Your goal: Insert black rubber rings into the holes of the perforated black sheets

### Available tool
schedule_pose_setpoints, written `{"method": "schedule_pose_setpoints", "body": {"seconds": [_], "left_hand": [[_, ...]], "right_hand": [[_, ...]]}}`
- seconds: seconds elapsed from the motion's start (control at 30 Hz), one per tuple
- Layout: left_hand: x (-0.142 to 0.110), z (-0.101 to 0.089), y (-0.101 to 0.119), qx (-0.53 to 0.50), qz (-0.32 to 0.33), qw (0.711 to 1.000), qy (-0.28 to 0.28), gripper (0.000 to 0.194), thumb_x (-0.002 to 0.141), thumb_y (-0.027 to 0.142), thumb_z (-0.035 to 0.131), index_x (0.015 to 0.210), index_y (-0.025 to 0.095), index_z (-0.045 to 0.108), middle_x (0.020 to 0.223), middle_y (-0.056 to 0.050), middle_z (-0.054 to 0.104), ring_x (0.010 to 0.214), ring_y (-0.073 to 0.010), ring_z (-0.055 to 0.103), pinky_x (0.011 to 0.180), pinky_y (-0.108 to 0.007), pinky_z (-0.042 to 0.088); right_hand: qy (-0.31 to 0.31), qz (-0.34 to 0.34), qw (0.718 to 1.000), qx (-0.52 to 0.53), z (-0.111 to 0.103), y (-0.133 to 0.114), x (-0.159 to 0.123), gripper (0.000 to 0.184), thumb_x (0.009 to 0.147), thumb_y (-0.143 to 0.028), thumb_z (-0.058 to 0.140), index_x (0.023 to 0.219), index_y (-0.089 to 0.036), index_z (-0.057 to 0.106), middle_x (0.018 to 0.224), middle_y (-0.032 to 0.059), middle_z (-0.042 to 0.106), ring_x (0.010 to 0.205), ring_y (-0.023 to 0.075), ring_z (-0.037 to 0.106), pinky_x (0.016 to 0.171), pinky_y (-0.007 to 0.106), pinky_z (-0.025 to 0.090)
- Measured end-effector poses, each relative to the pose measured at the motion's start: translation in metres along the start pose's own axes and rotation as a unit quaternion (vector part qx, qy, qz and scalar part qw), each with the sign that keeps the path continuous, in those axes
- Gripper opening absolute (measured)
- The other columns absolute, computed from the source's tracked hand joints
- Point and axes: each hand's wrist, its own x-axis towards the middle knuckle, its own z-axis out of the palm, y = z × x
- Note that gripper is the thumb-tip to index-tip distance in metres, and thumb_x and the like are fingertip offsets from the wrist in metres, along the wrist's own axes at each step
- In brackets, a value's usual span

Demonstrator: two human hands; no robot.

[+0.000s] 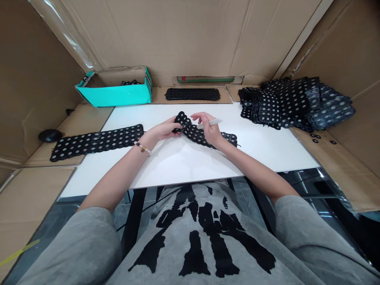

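Observation:
My left hand [166, 130] pinches the raised left end of a black strip [194, 133] patterned with rows of round pale spots. The rest of that strip slopes down to the right onto the white tabletop, passing partly behind my right hand [210, 128]. In my right fingers is a slim white pen-like tool [214, 122], its narrow end pointing left over the strip. Whether the tip touches the strip I cannot tell. Left of my left wrist, a second spotted black strip [96, 141] lies flat across tabletop and cardboard.
A turquoise box [115, 96] with black pieces inside stands at the back left. Behind my hands lies a darker black strip [192, 94]. Spotted strips are heaped [292, 101] at the right, near loose black rings [318, 136]. A round black object [50, 135] sits far left. Cardboard walls surround the table.

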Motion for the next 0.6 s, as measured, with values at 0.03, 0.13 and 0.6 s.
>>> {"method": "schedule_pose_setpoints", "body": {"seconds": [0.03,0.13,0.6], "left_hand": [[-0.001,0.003,0.0,0.017,0.007,1.0,0.009,0.038,0.067,0.01,0.08,0.101,0.019,0.065,0.086,-0.004,0.066,0.066,-0.0146,0.06,0.054,-0.024,0.046],[-0.004,0.01,-0.001,0.123,0.053,0.99,0.044,0.053,0.061,0.018,0.088,0.108,0.018,0.066,0.098,-0.006,0.069,0.081,-0.0192,0.064,0.066,-0.027,0.05],[-0.003,0.015,-0.003,0.058,0.06,0.996,0.027,0.049,0.056,0.011,0.082,0.102,0.016,0.066,0.098,-0.004,0.072,0.091,-0.0219,0.066,0.084,-0.033,0.051]], "right_hand": [[0.007,0.038,0.999,0.025,0.001,-0.001,0.001,0.075,0.104,-0.07,0.021,0.1,-0.02,0.076,0.096,0.0087,0.075,0.093,0.0214,0.068,0.086,0.035,0.054],[0.003,0.16,0.984,0.081,0.003,-0.005,0.003,0.074,0.098,-0.078,0.033,0.087,-0.02,0.076,0.073,0.0053,0.068,0.076,0.019,0.068,0.069,0.03,0.053],[0.011,0.289,0.936,0.2,0.007,0.001,0.007,0.025,0.09,-0.04,0.067,0.078,-0.018,0.072,0.067,-0.0001,0.072,0.055,0.0085,0.062,0.05,0.017,0.045]]}}
